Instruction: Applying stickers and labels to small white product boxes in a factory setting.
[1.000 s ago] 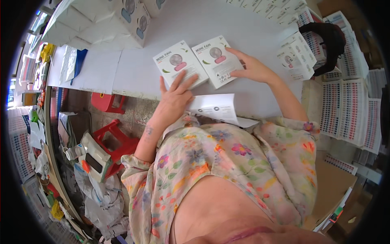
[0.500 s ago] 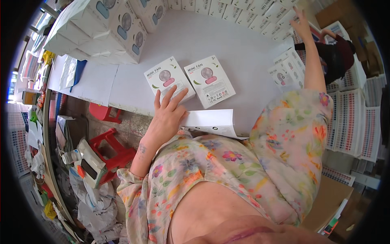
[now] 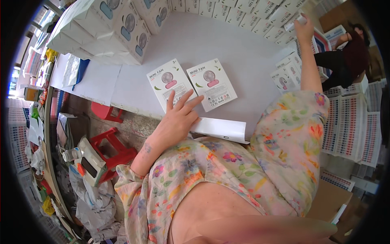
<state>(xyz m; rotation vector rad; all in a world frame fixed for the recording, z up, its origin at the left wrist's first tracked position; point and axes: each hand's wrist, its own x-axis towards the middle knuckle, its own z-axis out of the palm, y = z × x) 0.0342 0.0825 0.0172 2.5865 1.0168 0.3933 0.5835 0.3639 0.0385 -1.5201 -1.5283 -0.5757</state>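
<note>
My left hand (image 3: 178,121) has its fingers spread over the lower end of a white fan box (image 3: 164,81) lying on the table. Its thumb side is against a long white carton (image 3: 221,128) at the table's front edge, close to my body; the thumb is hidden. A second fan box (image 3: 212,84) with the same pink fan picture lies just right of the first. At the far right, with the arm stretched out, my right hand (image 3: 304,31) has its fingers closed on a small white box (image 3: 295,22) beside the stacked boxes.
Fan boxes with blue pictures (image 3: 118,30) stand stacked at the left, and a row of boxes (image 3: 239,16) lines the back. Several boxes (image 3: 286,75) stand under my right arm. A person (image 3: 349,57) is at the right. Red stools (image 3: 111,146) are at the lower left.
My right hand has closed its outstretched fingers on a small white box. My left hand and the long carton have shifted slightly right and nearer. The person at the right has moved.
</note>
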